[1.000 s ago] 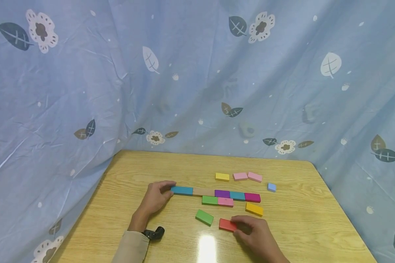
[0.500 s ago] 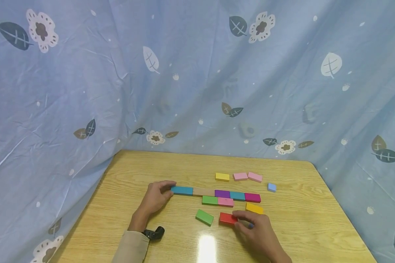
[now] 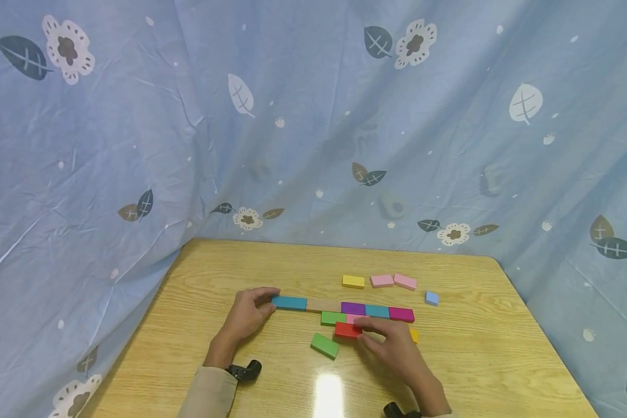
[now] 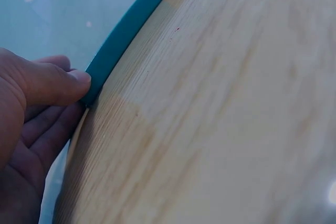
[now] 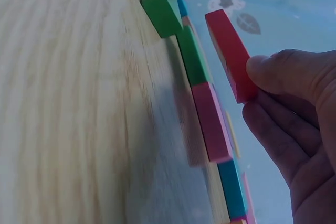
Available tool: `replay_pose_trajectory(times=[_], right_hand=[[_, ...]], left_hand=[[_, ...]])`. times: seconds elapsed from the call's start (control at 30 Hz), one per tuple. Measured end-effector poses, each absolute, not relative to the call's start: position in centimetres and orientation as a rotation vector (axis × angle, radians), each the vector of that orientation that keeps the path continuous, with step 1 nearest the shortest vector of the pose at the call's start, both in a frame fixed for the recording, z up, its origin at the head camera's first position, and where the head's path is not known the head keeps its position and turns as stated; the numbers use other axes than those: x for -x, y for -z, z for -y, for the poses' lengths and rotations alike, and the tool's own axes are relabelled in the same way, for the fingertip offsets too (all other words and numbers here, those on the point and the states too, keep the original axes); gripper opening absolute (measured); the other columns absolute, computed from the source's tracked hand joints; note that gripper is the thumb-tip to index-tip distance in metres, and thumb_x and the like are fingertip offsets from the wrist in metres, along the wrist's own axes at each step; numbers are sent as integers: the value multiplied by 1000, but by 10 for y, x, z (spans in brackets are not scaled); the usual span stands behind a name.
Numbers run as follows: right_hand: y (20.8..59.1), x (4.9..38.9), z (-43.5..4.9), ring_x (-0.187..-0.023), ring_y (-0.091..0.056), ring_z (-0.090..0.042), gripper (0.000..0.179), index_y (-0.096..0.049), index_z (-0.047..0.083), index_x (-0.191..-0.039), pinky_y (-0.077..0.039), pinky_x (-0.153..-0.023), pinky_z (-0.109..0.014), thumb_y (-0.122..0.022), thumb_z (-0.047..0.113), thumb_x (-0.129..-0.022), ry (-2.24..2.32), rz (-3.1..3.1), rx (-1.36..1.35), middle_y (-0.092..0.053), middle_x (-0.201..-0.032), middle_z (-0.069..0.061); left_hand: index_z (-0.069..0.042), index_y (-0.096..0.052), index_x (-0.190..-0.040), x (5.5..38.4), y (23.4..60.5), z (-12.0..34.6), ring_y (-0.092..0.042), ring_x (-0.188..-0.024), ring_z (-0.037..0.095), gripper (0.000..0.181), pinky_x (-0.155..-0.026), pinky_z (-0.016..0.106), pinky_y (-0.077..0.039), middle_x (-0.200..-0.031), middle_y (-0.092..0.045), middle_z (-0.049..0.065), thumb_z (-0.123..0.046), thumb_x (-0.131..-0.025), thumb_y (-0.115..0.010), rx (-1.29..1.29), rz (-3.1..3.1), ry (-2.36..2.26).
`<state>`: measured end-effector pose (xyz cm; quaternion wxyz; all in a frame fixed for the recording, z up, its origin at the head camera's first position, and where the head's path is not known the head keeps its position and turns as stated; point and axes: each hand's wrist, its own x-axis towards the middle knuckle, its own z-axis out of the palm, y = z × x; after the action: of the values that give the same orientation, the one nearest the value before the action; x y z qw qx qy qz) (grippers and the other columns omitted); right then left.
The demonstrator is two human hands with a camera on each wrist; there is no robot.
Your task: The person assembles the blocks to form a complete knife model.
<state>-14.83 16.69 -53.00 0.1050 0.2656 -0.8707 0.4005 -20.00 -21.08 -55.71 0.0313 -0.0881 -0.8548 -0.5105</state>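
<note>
Sweeping in, right hand (image 3: 395, 347) brings its pinched red block (image 3: 347, 331) near the pink block (image 5: 211, 121), left hand (image 3: 247, 313) gripping the blue block (image 3: 291, 303).

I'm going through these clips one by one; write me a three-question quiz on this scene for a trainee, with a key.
1. Multiple choice: what does the right hand hold? A) a yellow block B) a red block C) a purple block
2. True or false: the left hand touches the end of a blue block.
3. Fill in: in the head view, the long row ends on its right side with a ____.

Key: 1. B; 2. True; 3. magenta block.
</note>
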Motion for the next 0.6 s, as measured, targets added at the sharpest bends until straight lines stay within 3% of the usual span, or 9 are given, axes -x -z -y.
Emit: replay_pose_trajectory(times=[0.27,0.6], right_hand=[[537,162,-153,-107,-81,-26,28,-85,12,-117,-69,-90,-37,-87,2,-91,-1132,2543,-888,-85,-115,-2],[539,166,-142,-101,-82,-22,28,-84,11,-112,-69,-89,-39,-88,-1,-88,-1046,2531,-967,-85,-110,-2]], left_hand=[[-9,-78,-135,200,557,210,-73,-130,28,40,-112,48,-59,-136,-78,6,3,-97,-79,272,2625,1566],[-9,-78,-134,201,559,210,-74,-128,30,40,-110,49,-61,-134,-78,7,4,-96,-79,287,2617,1533]])
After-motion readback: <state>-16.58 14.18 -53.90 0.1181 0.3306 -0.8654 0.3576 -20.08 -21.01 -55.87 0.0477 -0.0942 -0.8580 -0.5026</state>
